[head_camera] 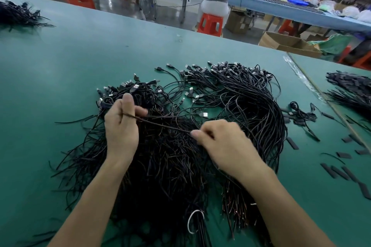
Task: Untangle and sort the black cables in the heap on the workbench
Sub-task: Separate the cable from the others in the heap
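Currently: green tabletop carries everything. Main heap of black cables sits mid-tabletop and runs down to the near edge. Plug ends fan toward the far edge, bare tails toward the near edge. Two smaller piles sit well apart from it: far-left pile at the far-left corner, right pile by the right edge, past a taped seam. Short black sleeve pieces lie scattered between heap and right edge.

Both hands are over the heap's middle. Left hand is upright over its left part, fingers curled, thumb up, pinching a single cable. Right hand is closer to the near edge and further right, thumb and forefinger pinched narrow on the same cable. So one strand is strung taut between them, just above the heap. Its long axis is roughly parallel to the near edge, dipping from left hand to right hand. Slight blur on it, so can't tell whether it's free of the strands under it. A plug lies just beyond the strand, toward the far edge; can't tell if it belongs to it.

Judgement: step in hand is drawing one cable out. Pull should follow the strand's axis. The right hand is nearer the looser bundle on the heap's right side, a likely drop spot. Most of the heap looks unsorted. Risk: snagging neighbours, dragging a clump.
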Motion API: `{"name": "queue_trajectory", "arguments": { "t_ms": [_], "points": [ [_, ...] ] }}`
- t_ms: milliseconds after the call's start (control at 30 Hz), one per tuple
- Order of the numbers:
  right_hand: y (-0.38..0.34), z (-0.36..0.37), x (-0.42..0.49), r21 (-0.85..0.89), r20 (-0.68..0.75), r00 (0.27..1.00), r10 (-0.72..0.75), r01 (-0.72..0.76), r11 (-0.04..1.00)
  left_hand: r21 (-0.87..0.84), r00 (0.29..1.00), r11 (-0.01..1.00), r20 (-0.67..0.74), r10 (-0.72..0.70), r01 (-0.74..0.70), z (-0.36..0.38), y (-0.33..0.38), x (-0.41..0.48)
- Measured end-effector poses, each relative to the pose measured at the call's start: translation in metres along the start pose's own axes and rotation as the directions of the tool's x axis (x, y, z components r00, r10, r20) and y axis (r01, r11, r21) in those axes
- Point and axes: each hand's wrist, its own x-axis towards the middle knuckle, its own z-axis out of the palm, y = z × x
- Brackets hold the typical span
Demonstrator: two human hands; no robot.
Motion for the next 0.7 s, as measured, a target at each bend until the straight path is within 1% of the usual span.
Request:
{"name": "queue_trajectory", "arguments": {
  "t_ms": [33, 67, 133, 200, 233, 267, 300, 333, 367, 400, 433, 467, 533, 633, 700],
  "points": [
    [0.012, 0.000, 0.004, -0.086, -0.039, 0.994, 0.105, -0.109, 0.990, 0.030, 0.999, 0.999, -0.003, 0.039, -0.039, -0.001, 0.001, -0.001],
    [0.023, -0.001, 0.009, -0.135, -0.077, 0.980, 0.185, -0.194, 0.972, 0.076, 0.996, 0.993, 0.017, 0.085, -0.086, 0.000, 0.003, -0.003],
    [0.041, -0.002, 0.014, -0.203, -0.135, 0.948, 0.289, -0.312, 0.928, 0.172, 0.977, 0.963, 0.092, 0.194, -0.207, 0.001, 0.007, -0.006],
    [0.051, -0.005, 0.016, -0.349, -0.160, 0.937, 0.311, -0.348, 0.870, 0.250, 0.939, 0.911, 0.197, 0.284, -0.328, 0.002, 0.010, -0.008],
    [0.053, -0.006, 0.015, -0.420, -0.158, 0.945, 0.287, -0.327, 0.846, 0.278, 0.910, 0.880, 0.275, 0.310, -0.384, 0.002, 0.013, -0.010],
    [0.053, -0.007, 0.015, -0.439, -0.140, 0.961, 0.239, -0.277, 0.855, 0.323, 0.878, 0.839, 0.354, 0.322, -0.438, 0.002, 0.014, -0.012],
    [0.051, -0.007, 0.014, -0.393, -0.096, 0.982, 0.161, -0.186, 0.900, 0.392, 0.847, 0.777, 0.424, 0.322, -0.492, 0.004, 0.014, -0.014],
    [0.046, -0.008, 0.012, -0.285, -0.039, 0.998, 0.048, -0.057, 0.957, 0.476, 0.824, 0.698, 0.477, 0.306, -0.535, 0.006, 0.014, -0.017],
    [0.038, -0.008, 0.010, -0.144, 0.006, 0.997, -0.081, 0.081, 0.986, 0.534, 0.805, 0.627, 0.523, 0.281, -0.566, 0.009, 0.014, -0.020],
    [0.027, -0.008, 0.007, 0.000, 0.035, 0.981, -0.188, 0.188, 0.982, 0.560, 0.789, 0.586, 0.560, 0.253, -0.586, 0.011, 0.014, -0.024],
    [0.017, -0.005, 0.005, 0.122, 0.055, 0.963, -0.263, 0.255, 0.959, 0.565, 0.775, 0.569, 0.589, 0.227, -0.597, 0.013, 0.014, -0.027],
    [0.009, -0.001, 0.004, 0.197, 0.069, 0.947, -0.314, 0.295, 0.935, 0.574, 0.769, 0.556, 0.606, 0.205, -0.601, 0.014, 0.014, -0.028],
    [-0.003, 0.007, 0.004, 0.222, 0.082, 0.934, -0.347, 0.322, 0.920, 0.583, 0.772, 0.559, 0.611, 0.175, -0.589, 0.014, 0.017, -0.030],
    [-0.003, 0.011, 0.007, 0.181, 0.066, 0.963, -0.263, 0.247, 0.952, 0.498, 0.770, 0.672, 0.614, 0.174, -0.548, 0.013, 0.022, -0.030],
    [0.002, 0.009, 0.009, 0.194, 0.079, 0.967, -0.241, 0.222, 0.956, 0.436, 0.786, 0.752, 0.593, 0.173, -0.495, 0.013, 0.023, -0.030]
  ]
}}
